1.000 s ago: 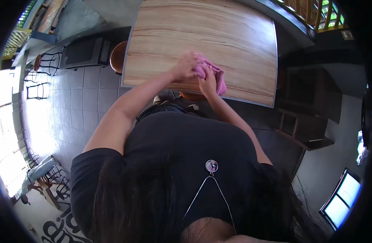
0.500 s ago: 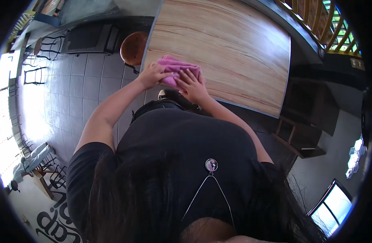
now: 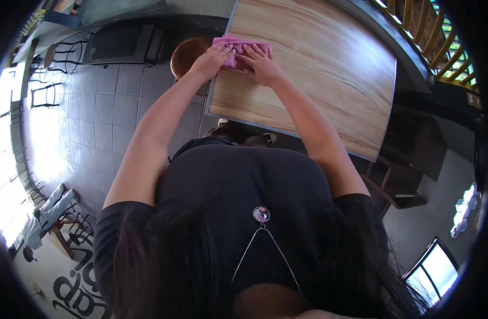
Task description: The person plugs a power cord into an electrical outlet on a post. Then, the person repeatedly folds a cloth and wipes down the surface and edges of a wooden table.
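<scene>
The pink cloth (image 3: 243,49) is now at the left edge of the counter (image 3: 308,64), up from the near left corner, with a bit of it poking past that edge near the round brown stool (image 3: 186,56). The left hand (image 3: 213,61) lies on the cloth's left part and the right hand (image 3: 265,68) on its right part, both with the fingers a little apart and laid on top. So the cloth covers a bit of the edge, and bare wood shows to its right.
</scene>
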### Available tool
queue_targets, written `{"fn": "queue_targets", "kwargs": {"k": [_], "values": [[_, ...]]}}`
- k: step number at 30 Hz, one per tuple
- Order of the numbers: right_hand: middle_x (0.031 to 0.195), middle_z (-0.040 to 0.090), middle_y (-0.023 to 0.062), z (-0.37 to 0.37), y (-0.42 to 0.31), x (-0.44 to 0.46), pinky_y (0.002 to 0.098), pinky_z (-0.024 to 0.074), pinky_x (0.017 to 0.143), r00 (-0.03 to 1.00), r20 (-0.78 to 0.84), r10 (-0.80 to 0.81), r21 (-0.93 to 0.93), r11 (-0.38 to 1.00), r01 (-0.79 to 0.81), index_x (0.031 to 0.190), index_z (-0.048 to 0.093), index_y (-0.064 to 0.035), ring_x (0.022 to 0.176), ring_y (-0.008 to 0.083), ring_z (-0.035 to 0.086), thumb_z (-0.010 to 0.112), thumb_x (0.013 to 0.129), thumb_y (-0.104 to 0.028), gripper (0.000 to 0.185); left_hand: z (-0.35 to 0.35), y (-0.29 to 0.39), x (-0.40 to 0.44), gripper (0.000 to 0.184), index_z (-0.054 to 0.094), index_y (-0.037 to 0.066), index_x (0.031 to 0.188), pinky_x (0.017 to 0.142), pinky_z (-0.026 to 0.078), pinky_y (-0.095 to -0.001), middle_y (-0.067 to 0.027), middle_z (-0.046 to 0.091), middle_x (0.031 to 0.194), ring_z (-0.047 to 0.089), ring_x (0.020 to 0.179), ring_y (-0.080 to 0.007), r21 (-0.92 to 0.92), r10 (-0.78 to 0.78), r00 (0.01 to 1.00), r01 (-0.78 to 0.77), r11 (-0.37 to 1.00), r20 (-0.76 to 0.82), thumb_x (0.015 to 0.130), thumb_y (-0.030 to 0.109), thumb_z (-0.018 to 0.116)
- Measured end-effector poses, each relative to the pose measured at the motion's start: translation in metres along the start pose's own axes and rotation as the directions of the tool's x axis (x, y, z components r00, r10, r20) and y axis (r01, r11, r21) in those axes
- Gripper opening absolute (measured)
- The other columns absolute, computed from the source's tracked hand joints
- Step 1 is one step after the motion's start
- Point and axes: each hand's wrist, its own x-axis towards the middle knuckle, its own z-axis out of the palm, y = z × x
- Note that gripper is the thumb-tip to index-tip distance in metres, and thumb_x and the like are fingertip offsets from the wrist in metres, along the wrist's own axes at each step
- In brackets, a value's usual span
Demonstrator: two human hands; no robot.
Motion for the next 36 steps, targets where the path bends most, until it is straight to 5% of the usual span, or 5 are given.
{"fn": "queue_targets", "kwargs": {"k": [4,9,20,26,36], "values": [[0.138,0.033,0.0073,0.007,-0.041,-0.045,0.0549,0.0191,0.102,0.999,0.034,-0.005,0.091,0.996,0.001,0.130,0.041,-0.0236,0.131,0.0305,0.024,0.059,0.076,-0.030,0.057,-0.038,0.024,-0.023,0.046,0.042,0.004,0.127,0.106,0.025,-0.0387,-0.0145,0.042,0.131,0.036,0.124,-0.0290,-0.252,0.109,0.907,-0.004,0.968,0.406,0.081,0.006,0.040],[0.139,0.032,0.0066,0.013,-0.101,-0.117,0.0550,0.0166,0.103,0.993,0.114,-0.001,0.145,0.989,-0.016,0.131,0.039,-0.0265,0.132,0.0289,0.023,0.058,0.074,-0.025,0.060,-0.023,0.053,-0.097,0.047,0.042,0.001,0.126,0.106,0.023,-0.0394,-0.0173,0.038,0.133,0.032,0.127,-0.0302,-0.455,0.265,0.938,-0.140,0.880,0.225,0.080,0.004,0.039],[0.139,0.033,-0.0001,-0.001,0.006,-0.015,0.0525,0.0221,0.102,0.996,-0.052,0.074,-0.134,0.988,-0.081,0.127,0.045,-0.0279,0.130,0.0251,0.028,0.048,0.076,-0.011,0.054,0.011,-0.004,0.033,0.049,0.037,0.003,0.129,0.105,0.025,-0.0396,-0.0154,0.035,0.136,0.030,0.128,-0.0297,-0.103,0.109,0.955,-0.084,0.991,0.275,0.080,0.005,0.039],[0.138,0.034,0.0038,0.026,-0.080,-0.089,0.0590,0.0227,0.099,0.991,-0.003,0.133,0.088,0.987,-0.132,0.128,0.043,-0.0267,0.129,0.0291,0.029,0.046,0.080,-0.017,0.049,-0.014,0.038,-0.063,0.054,0.029,0.001,0.133,0.107,0.022,-0.0415,-0.0176,0.026,0.140,0.024,0.130,-0.0322,-0.266,0.152,0.898,-0.041,0.963,0.413,0.080,0.002,0.038],[0.138,0.036,0.0010,0.019,-0.021,-0.053,0.0466,0.0289,0.100,0.986,-0.102,-0.136,0.000,0.991,0.136,0.119,0.052,-0.0255,0.129,0.0267,0.030,0.052,0.076,-0.014,0.045,0.007,0.015,-0.032,0.048,0.038,-0.001,0.127,0.106,0.026,-0.0376,-0.0186,0.036,0.133,0.031,0.127,-0.0313,-0.055,0.233,0.920,-0.228,0.972,0.316,0.079,0.004,0.040]]}}
